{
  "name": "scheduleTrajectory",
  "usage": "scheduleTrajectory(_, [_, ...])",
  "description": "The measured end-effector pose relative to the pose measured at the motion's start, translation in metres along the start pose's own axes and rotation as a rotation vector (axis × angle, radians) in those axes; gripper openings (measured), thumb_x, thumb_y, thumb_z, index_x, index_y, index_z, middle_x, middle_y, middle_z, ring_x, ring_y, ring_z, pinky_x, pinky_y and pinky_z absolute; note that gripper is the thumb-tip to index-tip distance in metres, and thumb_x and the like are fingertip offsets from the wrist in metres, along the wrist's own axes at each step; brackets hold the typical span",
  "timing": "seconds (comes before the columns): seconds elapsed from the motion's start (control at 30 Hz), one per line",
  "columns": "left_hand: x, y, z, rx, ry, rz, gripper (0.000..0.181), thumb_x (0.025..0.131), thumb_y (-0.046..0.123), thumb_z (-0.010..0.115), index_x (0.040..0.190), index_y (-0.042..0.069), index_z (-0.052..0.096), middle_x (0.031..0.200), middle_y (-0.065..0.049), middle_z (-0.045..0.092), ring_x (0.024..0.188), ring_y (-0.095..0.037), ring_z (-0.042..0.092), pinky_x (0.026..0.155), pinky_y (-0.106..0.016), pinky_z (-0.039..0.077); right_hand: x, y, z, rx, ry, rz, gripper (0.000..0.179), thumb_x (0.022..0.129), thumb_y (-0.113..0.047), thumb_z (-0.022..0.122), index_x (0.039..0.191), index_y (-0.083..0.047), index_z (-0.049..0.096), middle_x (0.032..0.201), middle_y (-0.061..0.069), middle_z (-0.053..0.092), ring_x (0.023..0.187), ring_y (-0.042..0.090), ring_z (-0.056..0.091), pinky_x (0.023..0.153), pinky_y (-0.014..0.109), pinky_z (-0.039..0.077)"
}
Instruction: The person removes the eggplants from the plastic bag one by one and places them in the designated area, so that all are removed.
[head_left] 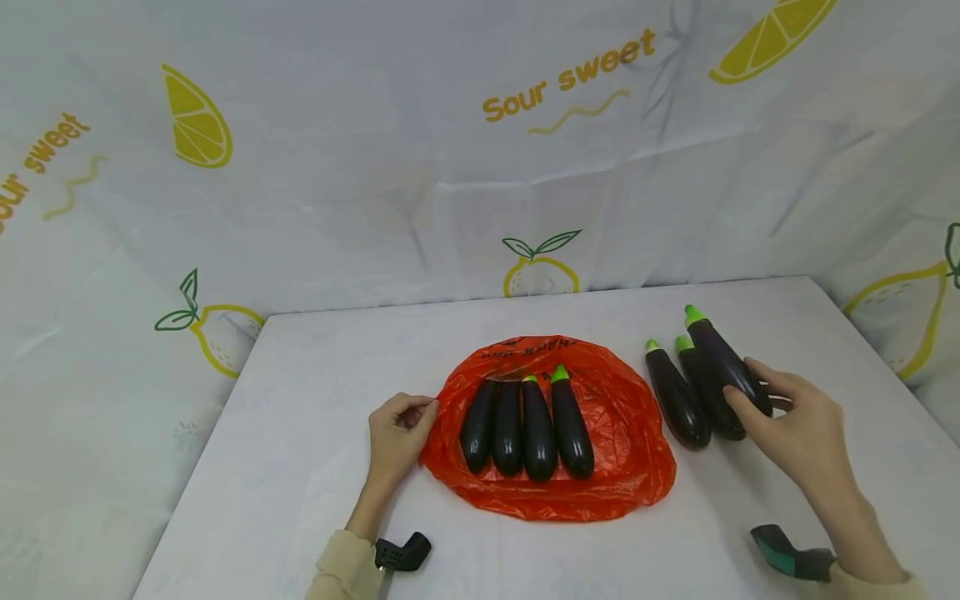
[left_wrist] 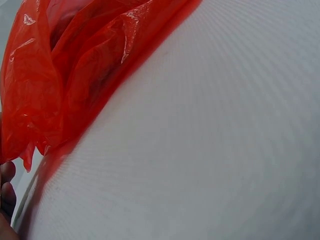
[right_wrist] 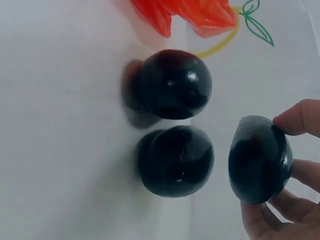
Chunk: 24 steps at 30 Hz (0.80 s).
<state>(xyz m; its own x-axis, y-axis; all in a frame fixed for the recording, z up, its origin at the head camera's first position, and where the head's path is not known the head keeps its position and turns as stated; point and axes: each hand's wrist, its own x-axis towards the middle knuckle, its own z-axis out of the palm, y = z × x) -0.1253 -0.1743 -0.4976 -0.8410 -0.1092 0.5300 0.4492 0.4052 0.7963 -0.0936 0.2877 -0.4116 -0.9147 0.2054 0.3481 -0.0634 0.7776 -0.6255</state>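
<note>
My right hand (head_left: 802, 425) grips a dark purple eggplant (head_left: 723, 358) with a bright green cap, thumb on one side and fingers on the other. In the right wrist view that held eggplant (right_wrist: 260, 160) is raised off the table, apart from two others. Those two, a left eggplant (head_left: 677, 396) and a right eggplant (head_left: 708, 392), lie side by side on the table. At the left, my left hand (head_left: 401, 433) pinches the edge of a red plastic bag (head_left: 622, 433), spread open. Several eggplants (head_left: 572, 425) lie in a row inside it.
A white cloth covers the table (head_left: 300, 467), and a lemon-printed sheet (head_left: 360, 167) hangs behind it. Each wrist wears a dark camera mount, the left mount (head_left: 405, 552) and the right mount (head_left: 791, 554). The bag's crumpled rim stands up around the row.
</note>
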Motion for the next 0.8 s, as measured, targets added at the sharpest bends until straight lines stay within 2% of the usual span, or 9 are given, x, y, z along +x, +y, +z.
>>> scheduleTrajectory(0.1, [0.0, 0.0, 0.0, 0.008, -0.002, -0.003, 0.012, 0.083, -0.002, 0.079, 0.088, 0.009, 0.079, 0.071, -0.005, 0.068, 0.065, -0.009, 0.053, 0.059, -0.018, 0.046, 0.001, 0.003, -0.001, 0.001, 0.006, -0.001, 0.049, 0.087, -0.013, 0.077, 0.128, 0.009, 0.065, 0.118, 0.039, 0.066, 0.087, -0.033, 0.028, 0.071, -0.005, 0.028])
scheduleTrajectory(0.17, [0.0, 0.002, 0.0, 0.023, -0.003, -0.005, 0.011, 0.083, -0.003, 0.079, 0.088, 0.008, 0.079, 0.071, -0.006, 0.067, 0.065, -0.009, 0.052, 0.059, -0.018, 0.046, 0.002, 0.005, -0.001, -0.006, 0.008, 0.005, 0.049, 0.087, -0.014, 0.077, 0.128, 0.009, 0.065, 0.118, 0.039, 0.066, 0.086, -0.028, 0.036, 0.07, -0.005, 0.029])
scheduleTrajectory(0.23, [0.001, 0.007, 0.0, 0.034, -0.005, -0.013, 0.01, 0.083, -0.005, 0.077, 0.087, 0.005, 0.078, 0.07, -0.009, 0.067, 0.065, -0.009, 0.052, 0.059, -0.018, 0.045, 0.003, 0.007, -0.001, -0.016, 0.003, 0.015, 0.049, 0.087, -0.013, 0.076, 0.129, 0.009, 0.064, 0.118, 0.04, 0.065, 0.089, -0.01, 0.056, 0.069, -0.003, 0.029])
scheduleTrajectory(0.3, [0.002, 0.015, 0.0, 0.042, -0.008, -0.022, 0.009, 0.083, -0.007, 0.076, 0.087, 0.001, 0.077, 0.07, -0.013, 0.066, 0.065, -0.008, 0.051, 0.059, -0.018, 0.045, 0.004, 0.009, 0.0, -0.025, -0.007, 0.028, 0.049, 0.088, -0.013, 0.076, 0.13, 0.01, 0.063, 0.119, 0.04, 0.064, 0.091, 0.021, 0.068, 0.068, -0.002, 0.028])
scheduleTrajectory(0.37, [0.003, 0.023, -0.001, 0.039, -0.013, -0.032, 0.007, 0.083, -0.009, 0.075, 0.086, -0.003, 0.076, 0.069, -0.016, 0.065, 0.065, -0.008, 0.05, 0.059, -0.018, 0.044, 0.005, 0.01, 0.0, -0.03, -0.011, 0.038, 0.049, 0.088, -0.013, 0.075, 0.13, 0.01, 0.063, 0.119, 0.041, 0.064, 0.093, 0.052, 0.064, 0.066, -0.002, 0.028])
scheduleTrajectory(0.4, [0.004, 0.027, -0.001, 0.034, -0.014, -0.034, 0.006, 0.084, -0.009, 0.074, 0.086, -0.003, 0.076, 0.069, -0.016, 0.065, 0.065, -0.008, 0.05, 0.059, -0.018, 0.044, 0.006, 0.01, 0.0, -0.03, -0.013, 0.039, 0.05, 0.088, -0.012, 0.074, 0.13, 0.011, 0.062, 0.119, 0.042, 0.063, 0.095, 0.056, 0.063, 0.066, -0.002, 0.028])
scheduleTrajectory(0.53, [0.004, 0.033, -0.002, 0.032, -0.002, -0.014, 0.007, 0.083, -0.009, 0.075, 0.085, -0.003, 0.076, 0.068, -0.015, 0.065, 0.065, -0.008, 0.05, 0.058, -0.018, 0.045, 0.007, 0.014, 0.001, -0.028, -0.006, 0.041, 0.049, 0.088, -0.012, 0.074, 0.13, 0.011, 0.062, 0.118, 0.043, 0.063, 0.095, 0.057, 0.064, 0.064, -0.003, 0.028])
scheduleTrajectory(0.73, [0.003, 0.029, 0.0, 0.042, 0.024, 0.015, 0.009, 0.081, -0.01, 0.075, 0.084, -0.002, 0.076, 0.067, -0.012, 0.064, 0.063, -0.008, 0.05, 0.057, -0.02, 0.044, 0.008, 0.021, 0.001, -0.038, -0.008, 0.061, 0.048, 0.088, -0.013, 0.074, 0.128, 0.01, 0.064, 0.117, 0.042, 0.064, 0.079, 0.019, 0.067, 0.063, -0.002, 0.028])
scheduleTrajectory(0.8, [0.004, 0.031, 0.0, 0.036, 0.02, 0.008, 0.008, 0.081, -0.01, 0.075, 0.084, -0.002, 0.076, 0.067, -0.012, 0.064, 0.063, -0.008, 0.05, 0.057, -0.02, 0.045, 0.008, 0.022, 0.001, -0.034, -0.011, 0.063, 0.048, 0.087, -0.013, 0.074, 0.128, 0.01, 0.064, 0.117, 0.043, 0.064, 0.077, 0.013, 0.067, 0.063, -0.001, 0.029])
